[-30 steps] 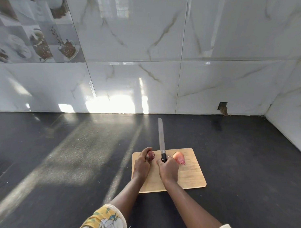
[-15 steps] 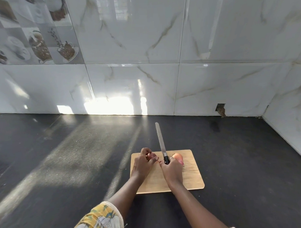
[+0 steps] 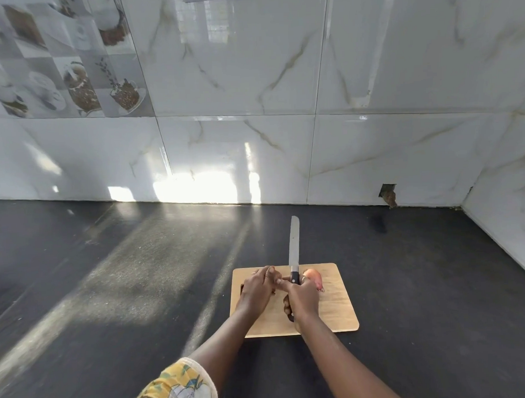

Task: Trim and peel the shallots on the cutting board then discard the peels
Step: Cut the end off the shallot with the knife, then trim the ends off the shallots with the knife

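Now the right hand [image 3: 303, 298] grips a long steel knife [image 3: 294, 242] over the wooden cutting board [image 3: 333, 312] — a glossy pink shallot [image 3: 313, 277] just beside it — while the left hand [image 3: 257, 291] curls, its hold unseen.

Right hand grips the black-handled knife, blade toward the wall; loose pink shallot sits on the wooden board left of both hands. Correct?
One error: the head view shows the loose pink shallot on the light wooden cutting board just right of the right hand, not left of both hands. That hand does grip the black-handled steel knife, blade toward the white tiled wall.
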Action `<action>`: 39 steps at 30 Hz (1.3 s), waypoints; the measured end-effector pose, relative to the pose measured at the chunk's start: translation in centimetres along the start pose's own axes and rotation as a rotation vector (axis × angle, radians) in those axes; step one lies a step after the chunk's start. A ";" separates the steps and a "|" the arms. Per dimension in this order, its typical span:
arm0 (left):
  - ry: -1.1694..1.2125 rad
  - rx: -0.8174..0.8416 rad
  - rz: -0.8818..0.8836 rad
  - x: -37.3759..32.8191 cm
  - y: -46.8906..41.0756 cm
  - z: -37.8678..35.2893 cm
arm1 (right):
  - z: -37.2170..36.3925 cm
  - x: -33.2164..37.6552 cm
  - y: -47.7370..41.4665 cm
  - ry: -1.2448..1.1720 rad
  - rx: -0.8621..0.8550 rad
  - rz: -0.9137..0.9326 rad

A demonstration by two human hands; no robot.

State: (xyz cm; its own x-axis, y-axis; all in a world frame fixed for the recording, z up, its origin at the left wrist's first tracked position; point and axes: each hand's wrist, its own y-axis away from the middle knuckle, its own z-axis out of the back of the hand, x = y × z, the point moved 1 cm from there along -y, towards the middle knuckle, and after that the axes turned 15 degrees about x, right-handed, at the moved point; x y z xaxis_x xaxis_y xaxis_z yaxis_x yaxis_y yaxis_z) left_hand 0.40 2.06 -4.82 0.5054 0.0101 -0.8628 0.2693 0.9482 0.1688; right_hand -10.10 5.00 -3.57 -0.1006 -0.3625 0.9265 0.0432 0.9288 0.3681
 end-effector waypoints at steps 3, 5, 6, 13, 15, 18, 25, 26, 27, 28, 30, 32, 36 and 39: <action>0.060 0.068 0.020 0.7 0.1 0.4 | 0.1 0.5 -0.1 -0.067 -0.027 -0.019; 0.000 0.088 0.008 1.2 0.2 0.5 | 0.1 0.7 -0.4 -0.119 -0.040 -0.047; -0.045 0.092 -0.005 1.2 0.4 0.5 | 0.0 0.8 -0.5 -0.139 -0.040 -0.064; -0.079 0.029 -0.090 1.6 1.1 0.4 | -0.5 1.0 -1.0 -0.113 -0.015 -0.071; -0.040 -0.003 -0.083 1.7 1.0 0.3 | -0.5 0.9 -1.0 -0.046 -0.011 -0.042; -0.026 -0.047 -0.059 1.5 1.0 0.4 | -0.4 0.6 -0.8 0.052 -0.001 -0.013; 0.012 -0.039 -0.060 0.9 0.7 0.5 | 0.1 0.2 -0.4 0.027 0.012 -0.026; 0.010 -0.061 -0.060 1.0 0.7 0.5 | 0.1 0.1 -0.4 0.022 0.014 -0.029; -0.001 -0.080 -0.073 1.1 0.6 0.5 | 0.2 0.0 -0.5 0.021 0.013 -0.033; -0.022 -0.093 -0.092 1.3 0.5 0.5 | 0.2 -0.1 -0.6 0.019 0.014 -0.038; -0.066 -0.101 -0.126 1.5 0.3 0.6 | 0.1 -0.3 -0.7 0.001 0.025 -0.048; -0.052 -0.090 -0.130 1.6 0.2 0.7 | 0.0 -0.4 -0.7 -0.013 0.027 -0.057; -0.084 -0.047 -0.093 1.7 0.4 0.7 | -0.1 -0.5 -0.9 -0.011 0.023 -0.066; -0.153 0.007 -0.109 2.0 0.7 0.6 | -0.1 -0.3 -0.9 -0.012 0.032 -0.077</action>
State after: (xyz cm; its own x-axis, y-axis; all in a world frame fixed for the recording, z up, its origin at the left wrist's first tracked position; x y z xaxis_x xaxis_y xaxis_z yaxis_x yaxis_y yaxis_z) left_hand 2.06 2.52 -6.15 0.5915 -0.1419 -0.7937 0.3351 0.9386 0.0819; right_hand -10.04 4.27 -4.23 -0.1141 -0.4319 0.8947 0.0033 0.9004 0.4351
